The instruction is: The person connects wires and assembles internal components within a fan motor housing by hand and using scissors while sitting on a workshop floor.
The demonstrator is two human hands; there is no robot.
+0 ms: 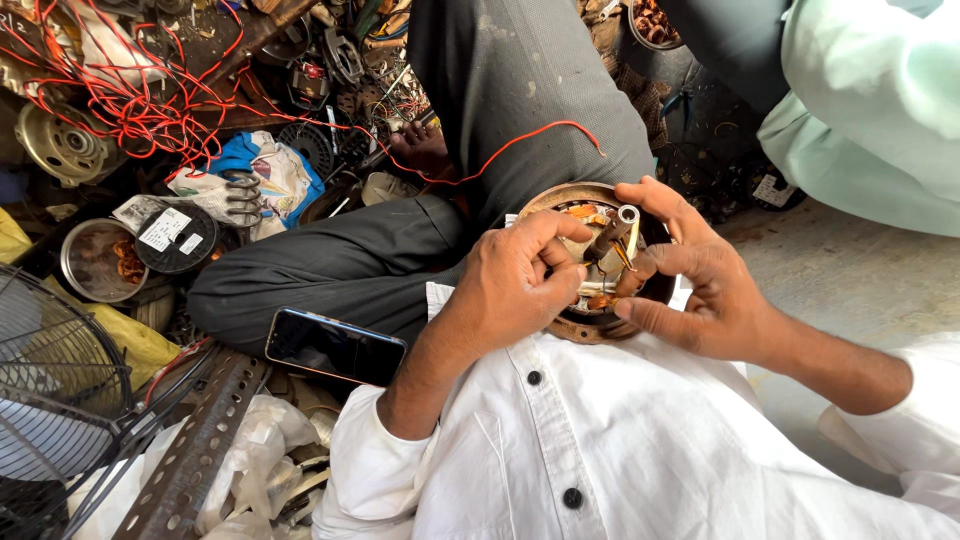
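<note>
A round rusty motor stator (560, 200) with copper windings rests on my lap over dark grey trousers. My left hand (515, 285) lies on its left side, fingers curled over the windings. My right hand (700, 285) holds the right side, thumb and fingers pinching small leads and a short white-tipped sleeve (615, 235) at the centre. A red wire (520, 140) runs from the stator across my knee to the left.
A black phone (335, 345) lies by my leg. A fan guard (50, 380), a perforated metal bar (195, 450), tangled red wire (120, 90), round metal parts and rags crowd the left floor. Another person in pale green (870, 90) sits at upper right.
</note>
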